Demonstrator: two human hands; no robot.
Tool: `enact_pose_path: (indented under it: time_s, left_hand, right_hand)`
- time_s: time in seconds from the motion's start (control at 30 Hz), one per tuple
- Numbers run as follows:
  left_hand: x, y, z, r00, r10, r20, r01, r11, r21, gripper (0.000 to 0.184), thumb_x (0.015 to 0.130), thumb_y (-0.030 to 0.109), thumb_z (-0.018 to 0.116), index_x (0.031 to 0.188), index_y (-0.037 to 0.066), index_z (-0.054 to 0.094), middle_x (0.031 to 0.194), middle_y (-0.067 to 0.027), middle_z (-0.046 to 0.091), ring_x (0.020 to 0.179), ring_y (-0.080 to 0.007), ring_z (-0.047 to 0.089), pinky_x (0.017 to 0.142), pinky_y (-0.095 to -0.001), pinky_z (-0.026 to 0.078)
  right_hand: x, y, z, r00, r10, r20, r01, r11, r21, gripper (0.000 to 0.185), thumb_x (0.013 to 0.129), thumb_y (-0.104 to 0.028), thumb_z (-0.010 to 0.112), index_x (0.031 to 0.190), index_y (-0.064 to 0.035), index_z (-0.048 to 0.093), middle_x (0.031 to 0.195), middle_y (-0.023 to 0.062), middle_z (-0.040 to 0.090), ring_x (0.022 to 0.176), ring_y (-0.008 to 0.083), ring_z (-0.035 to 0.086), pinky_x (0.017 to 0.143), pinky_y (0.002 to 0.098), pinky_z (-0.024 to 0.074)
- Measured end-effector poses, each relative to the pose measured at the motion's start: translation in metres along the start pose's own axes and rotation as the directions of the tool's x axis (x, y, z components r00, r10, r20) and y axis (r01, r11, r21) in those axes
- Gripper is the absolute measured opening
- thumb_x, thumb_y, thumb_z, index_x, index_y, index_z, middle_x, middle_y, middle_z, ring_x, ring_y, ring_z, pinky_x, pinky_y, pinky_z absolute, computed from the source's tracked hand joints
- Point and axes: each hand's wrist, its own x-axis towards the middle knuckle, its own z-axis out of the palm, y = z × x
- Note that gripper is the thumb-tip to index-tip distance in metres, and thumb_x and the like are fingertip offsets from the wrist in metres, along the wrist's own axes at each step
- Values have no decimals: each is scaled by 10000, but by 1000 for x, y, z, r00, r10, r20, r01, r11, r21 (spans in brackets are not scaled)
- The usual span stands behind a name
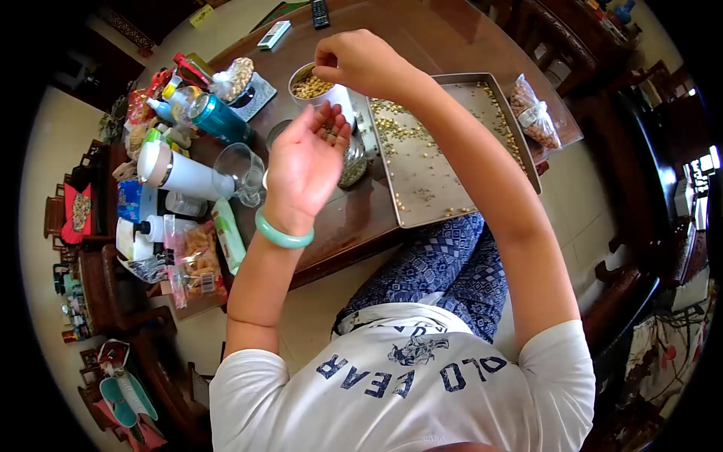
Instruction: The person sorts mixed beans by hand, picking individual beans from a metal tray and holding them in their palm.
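Observation:
My left hand (pixel 305 169), a pale green bangle at its wrist, is turned palm up with its fingers curled into a cup. Small greenish-brown beans show in the cupped fingers. My right hand (pixel 360 62) reaches above a white can (pixel 340 99) full of yellowish beans (pixel 312 87). Its thumb and fingers are closed together at the can's rim; whatever they hold is hidden. Under my right forearm lies a shallow metal tray (pixel 429 181) with loose beans scattered over it. A glass jar of small green beans (pixel 352 172) stands behind my left hand, partly covered.
Left of my hand are a clear plastic cup (pixel 239 169), a white tumbler (pixel 162 167), a blue can (pixel 218 117) and a snack bag (pixel 196 260). A tied bag of nuts (pixel 535 117) lies right of the tray. Two remotes, one white (pixel 274 35), one black (pixel 320 13), lie at the back.

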Motion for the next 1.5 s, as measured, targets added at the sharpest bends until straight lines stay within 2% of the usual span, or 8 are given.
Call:
enact_pose_path:
  time_s: [0.1,0.17,0.33,0.5,0.73,1.03,1.23,1.5]
  left_hand:
    - [2,12,-25,995,104,10,-104,990,98,323,989,227,500,1153,-52,488,1133,-144,525,1073,-241,503,1022,-362,405]
    - [1,11,-29,980,197,-37,-189,968,165,410,1011,284,456,1224,-66,460,1202,-160,506,1150,-257,483,1066,-375,373]
    - [4,-5,-35,954,300,-2,-288,918,272,520,1018,398,413,1244,-68,452,1212,-156,499,1159,-250,477,1083,-379,348]
    - [10,-15,-38,899,432,77,-434,847,307,549,1020,463,372,1210,-39,489,1146,-135,536,1097,-223,501,1038,-354,365]
    - [7,-23,-34,857,495,144,-505,750,427,562,1017,508,330,1177,-1,507,1133,-126,552,1101,-214,507,1036,-357,359]
    - [5,-32,-36,775,594,216,-618,640,457,515,1034,464,303,1307,35,380,1165,-202,570,1131,-272,526,1068,-392,339]
    - [6,-38,-33,736,616,279,-652,537,536,560,1031,482,277,1383,46,306,1247,-258,553,1168,-304,526,1079,-408,325]
    - [8,-39,-29,708,627,324,-673,461,579,749,970,643,203,1418,49,289,1329,-272,516,1320,-325,422,1153,-429,179]
  right_hand:
    - [7,12,21,996,-3,85,10,996,-93,193,778,-197,656,885,-39,688,831,134,688,809,311,653,728,389,515]
    - [2,17,25,999,-41,21,43,994,-104,201,782,-204,658,896,-42,690,858,131,687,836,305,651,742,389,510]
    - [-26,20,2,992,-80,-94,74,995,-59,228,806,-198,666,971,-45,698,955,130,673,866,298,639,787,385,503]
    - [-68,23,-38,990,35,-134,-40,999,-33,212,834,-140,672,1011,-25,688,952,109,666,792,214,614,733,332,504]
    - [-142,19,-67,950,297,-99,-298,954,7,214,835,-155,672,1001,-23,695,942,110,672,776,222,614,722,342,503]
    - [-218,20,-85,859,501,-101,-502,865,21,182,834,-88,662,999,-14,688,897,104,641,775,210,584,716,317,468]
    - [-246,20,-89,822,560,-104,-561,827,25,167,829,-56,648,983,0,675,900,102,634,783,200,590,693,314,477]
    - [-265,15,-82,783,619,-63,-617,785,54,163,848,-74,641,995,-14,680,882,95,620,750,208,593,676,307,479]
